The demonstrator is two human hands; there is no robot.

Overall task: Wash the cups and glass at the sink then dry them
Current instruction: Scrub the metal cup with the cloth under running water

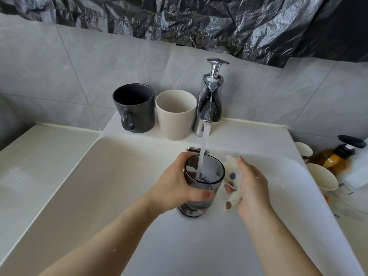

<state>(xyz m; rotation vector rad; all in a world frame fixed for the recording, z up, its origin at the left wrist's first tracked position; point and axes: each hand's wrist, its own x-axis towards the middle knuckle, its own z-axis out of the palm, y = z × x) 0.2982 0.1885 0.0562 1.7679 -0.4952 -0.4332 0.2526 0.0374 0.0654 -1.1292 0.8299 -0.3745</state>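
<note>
Now the glass is getting its rinse. Near us, the left hand (175, 188) wraps its fingers round the smoky glass (203, 176) and holds it upright low in the sink (119, 186). Just right of it, the right hand (253, 188) grips a spotted white cloth (232, 170). Water (205, 144) runs into the glass from the tap (211, 102) further back. Far off, left of the tap, the dark mug (135, 106) and cream cup (175, 114) stand side by side on the ledge, not yet washed, I think. Next the glass likely needs tipping out. It looks slippery, so a tight hold matters.
</note>
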